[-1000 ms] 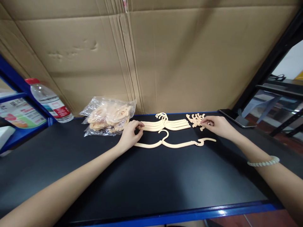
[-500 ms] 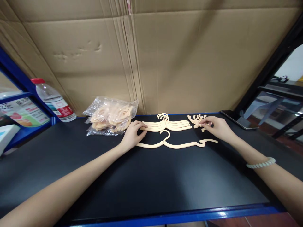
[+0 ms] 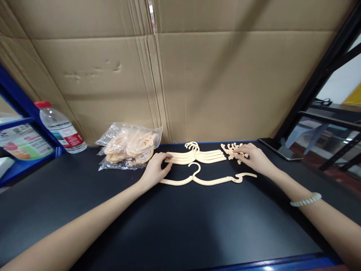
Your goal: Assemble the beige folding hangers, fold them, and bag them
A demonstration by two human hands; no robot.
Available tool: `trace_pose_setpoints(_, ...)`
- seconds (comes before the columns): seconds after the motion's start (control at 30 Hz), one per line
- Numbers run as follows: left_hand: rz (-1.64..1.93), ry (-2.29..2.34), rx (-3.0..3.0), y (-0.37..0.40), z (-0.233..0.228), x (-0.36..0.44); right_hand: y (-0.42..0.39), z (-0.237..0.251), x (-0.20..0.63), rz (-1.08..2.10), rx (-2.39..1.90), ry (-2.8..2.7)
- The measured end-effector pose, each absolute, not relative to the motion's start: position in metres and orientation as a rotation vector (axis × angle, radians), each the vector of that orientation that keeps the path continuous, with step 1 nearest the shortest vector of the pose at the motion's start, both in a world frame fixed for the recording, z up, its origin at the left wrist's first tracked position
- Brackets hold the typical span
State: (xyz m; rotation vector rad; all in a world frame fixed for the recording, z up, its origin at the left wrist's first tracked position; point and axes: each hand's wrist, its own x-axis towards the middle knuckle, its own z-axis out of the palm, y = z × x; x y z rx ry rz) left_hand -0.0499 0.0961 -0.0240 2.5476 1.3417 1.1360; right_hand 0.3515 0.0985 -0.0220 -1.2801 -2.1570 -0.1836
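On the black desk (image 3: 169,226), my left hand (image 3: 154,170) rests its fingers (image 3: 166,155) lightly curled on the left end of the stack of cream plastic hangers (image 3: 197,156), much as a second ago. My right hand (image 3: 252,158) has crept left onto the small heap of cream plastic clips (image 3: 232,149), fingers pressed together over them. One single cream hanger (image 3: 208,180) lies just in front, untouched, beside a clear plastic bag of parts (image 3: 129,145).

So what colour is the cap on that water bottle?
Red: the water bottle has a red cap, seen in the head view, at the table's far left.
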Motion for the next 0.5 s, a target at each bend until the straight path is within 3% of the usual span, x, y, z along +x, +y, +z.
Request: trace_pose_setpoints(0.5, 1.1, 1.36, 2.536, 0.096, -0.023, -0.049, 0.113, -0.036, 0.356, -0.147, -1.22, -2.311)
